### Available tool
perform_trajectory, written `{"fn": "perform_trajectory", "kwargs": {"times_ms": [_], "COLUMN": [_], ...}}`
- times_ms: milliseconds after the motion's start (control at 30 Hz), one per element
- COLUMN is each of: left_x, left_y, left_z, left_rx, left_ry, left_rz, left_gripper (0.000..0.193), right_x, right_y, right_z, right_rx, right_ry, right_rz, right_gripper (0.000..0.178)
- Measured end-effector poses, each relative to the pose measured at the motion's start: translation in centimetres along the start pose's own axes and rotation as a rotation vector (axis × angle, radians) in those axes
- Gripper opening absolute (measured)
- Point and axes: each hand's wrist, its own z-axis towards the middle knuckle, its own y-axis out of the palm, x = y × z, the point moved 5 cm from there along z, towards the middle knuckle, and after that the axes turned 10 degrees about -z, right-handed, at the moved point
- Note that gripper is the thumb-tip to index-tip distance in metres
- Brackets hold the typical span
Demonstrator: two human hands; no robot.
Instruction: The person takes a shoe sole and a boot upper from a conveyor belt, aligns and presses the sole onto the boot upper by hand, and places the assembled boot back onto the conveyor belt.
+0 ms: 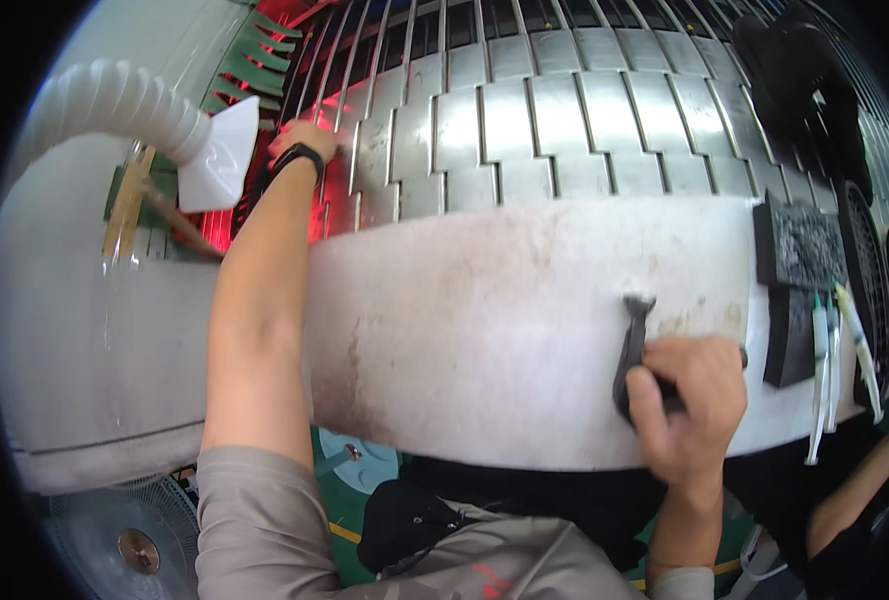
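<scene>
My left arm stretches far forward across the worktop. At its end, my left hand [310, 138], with a black band at the wrist, is at the left edge of the metal slat conveyor [585, 115], under bright red light. Its fingers are washed out by the glow, so their grip does not show. Over the right part of the pale worktop [505, 340], my right hand [700, 395] is closed round a black hand tool [634, 345]. A curved body and a short flat tip pointing away from me are visible; its exact kind is unclear.
A ribbed white hose [115, 95] ends in a white hood [220, 165] left of my left hand, near green strip flaps [255, 55]. At right stand a black foam-like block [805, 245] and several syringes [821, 360]. Another person's arm [865, 485] is lower right; a fan [130, 535] lower left.
</scene>
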Motion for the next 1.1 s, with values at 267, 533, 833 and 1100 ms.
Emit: {"fn": "perform_trajectory", "kwargs": {"times_ms": [267, 533, 833, 1100], "left_x": [-3.8, 4.2, 0.0, -5.3], "left_y": [-1.4, -8.9, -11.3, -18.7], "left_z": [0.4, -8.7, -17.5, -25.7], "left_rx": [-0.102, -0.033, -0.243, -0.096], "left_ry": [-0.217, 0.624, 0.695, 0.634], "left_rz": [-0.073, -0.234, -0.477, -0.93], "left_gripper": [0.078, 0.036, 0.092, 0.085], "right_x": [-0.2, -1.0, -1.8, -2.1], "right_y": [0.1, 0.0, -0.2, -0.2], "right_z": [0.6, 0.7, -0.1, -0.4], "right_rx": [-0.086, 0.066, 0.16, 0.143], "right_ry": [0.044, 0.021, 0.098, 0.123], "right_rz": [0.015, 0.03, -0.015, -0.004], "right_gripper": [0.021, 0.016, 0.019, 0.024]}}
